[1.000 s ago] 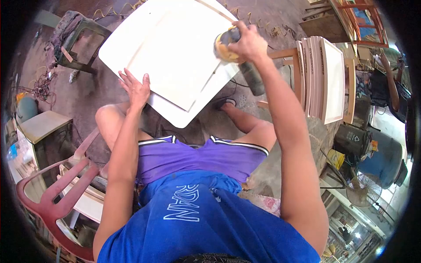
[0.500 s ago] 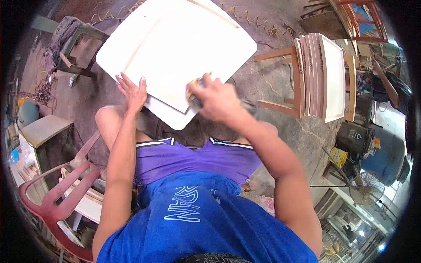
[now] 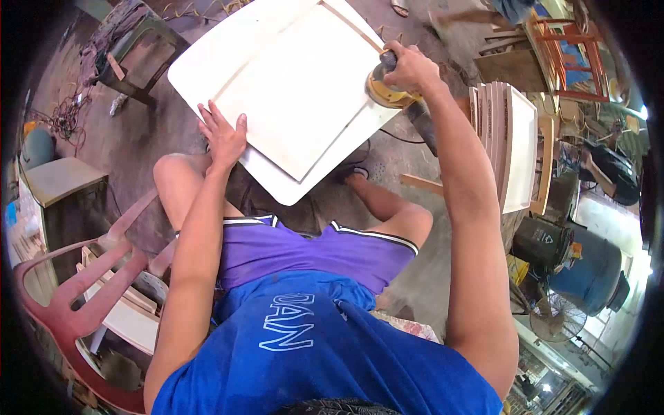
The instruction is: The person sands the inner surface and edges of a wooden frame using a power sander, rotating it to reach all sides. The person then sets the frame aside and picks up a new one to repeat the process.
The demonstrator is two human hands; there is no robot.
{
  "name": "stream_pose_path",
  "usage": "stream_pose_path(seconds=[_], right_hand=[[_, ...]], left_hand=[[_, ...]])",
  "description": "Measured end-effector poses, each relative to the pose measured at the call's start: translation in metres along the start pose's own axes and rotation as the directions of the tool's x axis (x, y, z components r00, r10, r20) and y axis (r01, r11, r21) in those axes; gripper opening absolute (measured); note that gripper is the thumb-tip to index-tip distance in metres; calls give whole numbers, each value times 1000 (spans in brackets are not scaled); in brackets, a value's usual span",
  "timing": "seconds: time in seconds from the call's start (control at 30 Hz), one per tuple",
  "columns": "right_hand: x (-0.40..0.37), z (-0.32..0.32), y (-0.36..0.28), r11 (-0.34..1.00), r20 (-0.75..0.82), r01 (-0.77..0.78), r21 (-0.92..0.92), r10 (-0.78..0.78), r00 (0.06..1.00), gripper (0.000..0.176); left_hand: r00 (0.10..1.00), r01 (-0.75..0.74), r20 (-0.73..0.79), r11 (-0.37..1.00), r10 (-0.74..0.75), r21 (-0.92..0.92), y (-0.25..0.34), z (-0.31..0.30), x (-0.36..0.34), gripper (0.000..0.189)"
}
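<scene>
A white rectangular panel (image 3: 297, 90) with a raised edge lies on a white table top with rounded corners (image 3: 280, 191). My right hand (image 3: 413, 69) is closed round the black top of a yellow and black sander (image 3: 389, 86), which rests at the panel's far right edge. A dark hose or dust part hangs from the sander beside my wrist. My left hand (image 3: 225, 137) lies with its fingers spread on the panel's near left edge.
Several white panels (image 3: 515, 149) stand in a row on a wooden frame at the right. A red plastic chair (image 3: 83, 304) is at the lower left, and a dark stool (image 3: 138, 59) at the upper left. Part of another person (image 3: 512, 10) shows at the top right.
My right hand has moved with the sander from the panel's near corner to its far right edge. My left hand still lies on the panel's left edge. Another person's leg has come into view.
</scene>
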State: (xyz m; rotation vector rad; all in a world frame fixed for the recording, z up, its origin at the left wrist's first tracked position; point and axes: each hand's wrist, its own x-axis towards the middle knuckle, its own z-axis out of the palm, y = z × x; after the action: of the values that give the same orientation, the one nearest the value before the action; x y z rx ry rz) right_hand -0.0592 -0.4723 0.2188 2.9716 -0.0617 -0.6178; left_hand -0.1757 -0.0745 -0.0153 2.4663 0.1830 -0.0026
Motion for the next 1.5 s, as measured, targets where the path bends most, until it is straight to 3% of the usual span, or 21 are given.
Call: stream_pose_path(seconds=[0.1,0.27,0.4,0.53,0.63,0.7,0.8,0.9,1.07,1.17,1.27,1.33,1.4,1.47,1.5], right_hand=[[5,8,2,998,-43,-38,46,40,998,78],[-29,24,-8,996,-53,23,91,-18,998,79],[-98,29,-63,985,3,164,53,-164,986,80],[-160,47,-125,930,23,352,103,-356,934,67],[-182,53,-151,910,43,403,100,-408,912,64],[-184,46,-150,938,116,316,141,-333,936,62],[-160,52,-113,962,-53,267,53,-264,963,67],[-136,30,-94,992,32,120,43,-121,992,71],[-161,44,-112,971,64,230,63,-234,970,74],[-156,46,-108,977,33,200,72,-202,979,75],[-113,51,-67,987,-55,5,161,4,998,78],[-92,45,-33,963,-103,-105,246,134,986,80],[-90,42,-4,950,-130,-169,263,208,969,81],[-87,41,20,935,-151,-216,282,266,952,82],[-95,46,32,926,-163,-226,301,283,945,80]], left_hand=[[996,-77,-45,997,76,-5,-2,1,1,105],[999,13,34,1000,-14,16,2,-1,-1,105],[999,6,38,999,-7,40,5,-2,2,104],[999,-37,-15,999,37,11,2,2,2,103],[999,-34,3,999,34,-7,4,-1,2,103],[1000,-9,18,1000,10,-22,8,-3,3,103],[1000,3,23,1000,-2,-31,6,1,0,104],[1000,-14,10,1000,14,-17,2,5,1,105],[999,-37,-3,999,37,16,-4,12,7,105],[991,93,94,994,-98,51,12,-5,3,108],[997,71,19,996,-72,45,4,5,3,110],[990,137,-32,990,-136,30,15,7,-8,109],[989,145,-30,981,-142,131,20,16,-25,109],[977,204,56,979,-205,23,47,4,-47,107],[988,150,26,989,-150,7,33,15,-48,103]])
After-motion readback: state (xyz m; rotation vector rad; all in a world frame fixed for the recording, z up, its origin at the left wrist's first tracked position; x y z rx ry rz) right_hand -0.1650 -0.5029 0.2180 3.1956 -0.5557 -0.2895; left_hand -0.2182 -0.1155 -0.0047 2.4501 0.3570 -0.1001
